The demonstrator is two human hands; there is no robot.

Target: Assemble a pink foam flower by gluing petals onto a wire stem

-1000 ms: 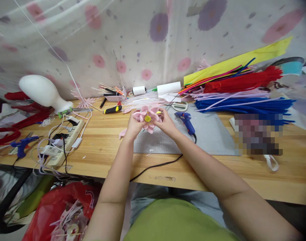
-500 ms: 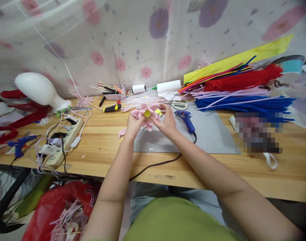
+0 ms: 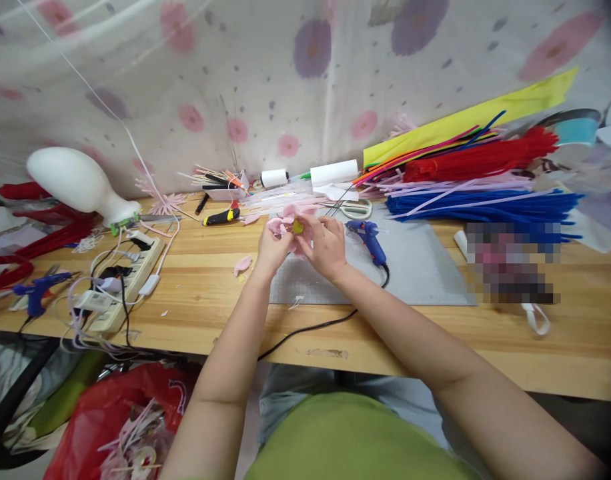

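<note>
A pink flower with a yellow centre is held above the near-left part of the grey mat. My left hand pinches its left petals. Over the right petals lies my right hand, its fingers closed on the flower near the centre and hiding that side. Just right of my right hand, a blue glue gun rests on the mat. One loose pink petal lies on the wood, left of my left hand.
Scissors, a black-yellow tool and white rolls lie behind. Blue stems and red stems are piled back right. A power strip, second glue gun and white foam head are left. A cable crosses the front.
My right hand has moved left over the flower, and its fingers now cover the right petals. The flower has turned, with its centre partly covered. The view has shifted slightly.
</note>
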